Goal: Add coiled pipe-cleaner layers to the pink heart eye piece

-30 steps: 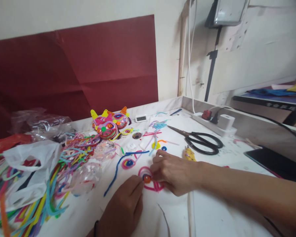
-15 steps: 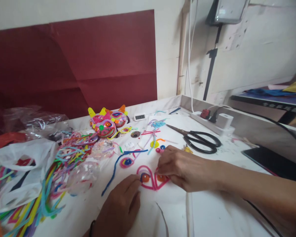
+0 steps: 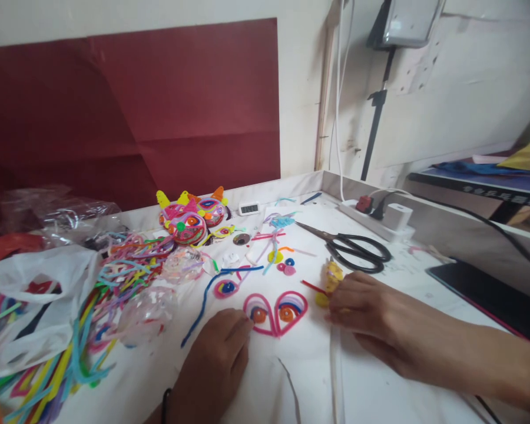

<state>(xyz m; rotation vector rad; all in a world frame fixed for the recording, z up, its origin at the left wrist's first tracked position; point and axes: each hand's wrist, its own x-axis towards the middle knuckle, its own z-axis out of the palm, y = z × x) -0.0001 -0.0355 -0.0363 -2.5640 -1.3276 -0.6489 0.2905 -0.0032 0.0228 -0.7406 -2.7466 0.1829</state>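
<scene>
A pink pipe-cleaner piece (image 3: pixel 275 312) shaped like two joined loops, each with an orange coil inside, lies flat on the white table (image 3: pixel 380 377). My left hand (image 3: pixel 214 365) rests beside its left loop, fingers curled, fingertips touching the edge. My right hand (image 3: pixel 371 309) lies to the right of the piece, apart from it, with fingers closed near a small yellow item (image 3: pixel 331 280) and a red stick (image 3: pixel 312 287). Whether the fingers grip either one is hidden.
Black scissors (image 3: pixel 353 250) lie behind my right hand. A heap of coloured pipe cleaners (image 3: pixel 83 318) and plastic bags (image 3: pixel 39 288) fills the left. A finished colourful mask (image 3: pixel 189 221), a small timer (image 3: pixel 249 208), a power strip (image 3: pixel 380 218) and a dark tablet (image 3: pixel 490 294) stand around.
My right hand has left the pink loops and moved right to the yellow item, uncovering the right loop. My left hand stays at the left loop.
</scene>
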